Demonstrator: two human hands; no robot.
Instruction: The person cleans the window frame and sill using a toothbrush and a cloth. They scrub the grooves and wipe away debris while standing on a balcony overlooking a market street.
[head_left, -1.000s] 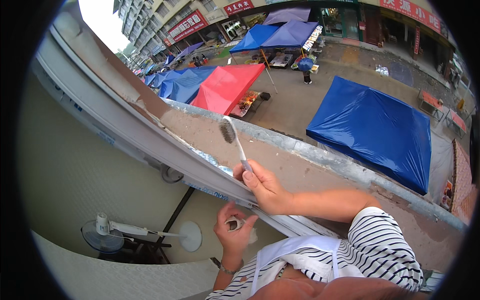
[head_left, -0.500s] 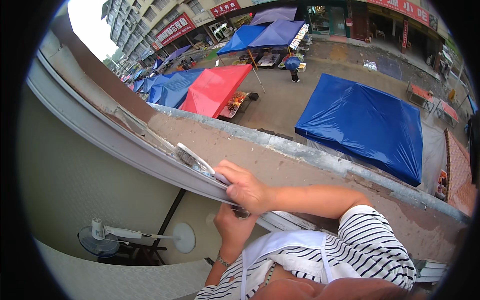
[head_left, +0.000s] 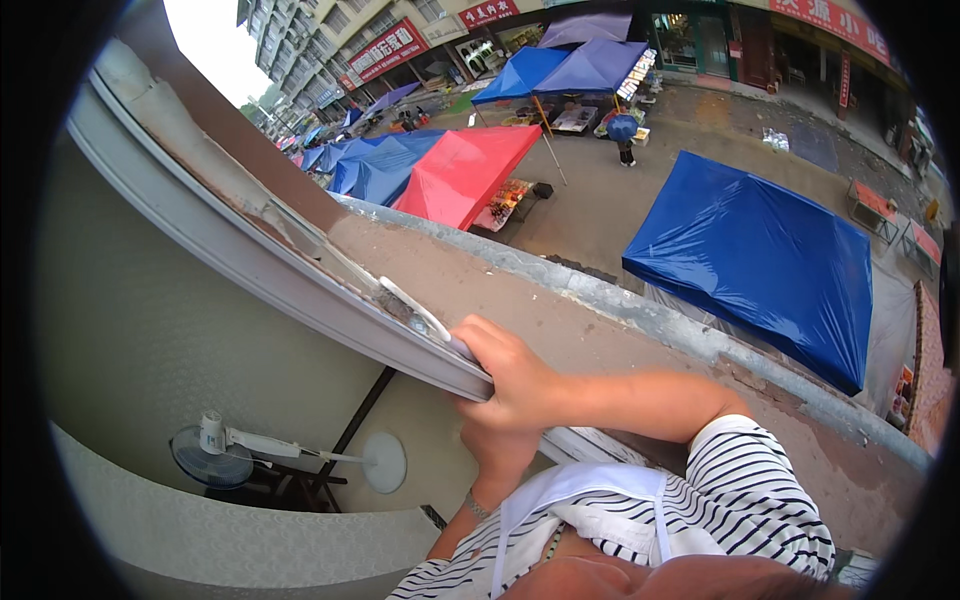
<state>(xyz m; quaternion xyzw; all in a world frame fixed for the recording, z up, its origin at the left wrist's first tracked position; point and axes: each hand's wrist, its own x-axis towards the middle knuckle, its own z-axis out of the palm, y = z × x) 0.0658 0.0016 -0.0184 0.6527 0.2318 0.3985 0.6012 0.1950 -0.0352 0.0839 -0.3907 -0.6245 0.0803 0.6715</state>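
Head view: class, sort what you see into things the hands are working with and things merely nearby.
In use: right hand, scraper, window rail, left hand under the rail.
Nearby only: fan, blue canopy, red canopy, concrete ledge.

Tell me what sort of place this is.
Probably an upper-floor window above a street market. The right hand works a tool along the window track, the concrete ledge lies outside, and blue canopies and a red canopy stand far below.
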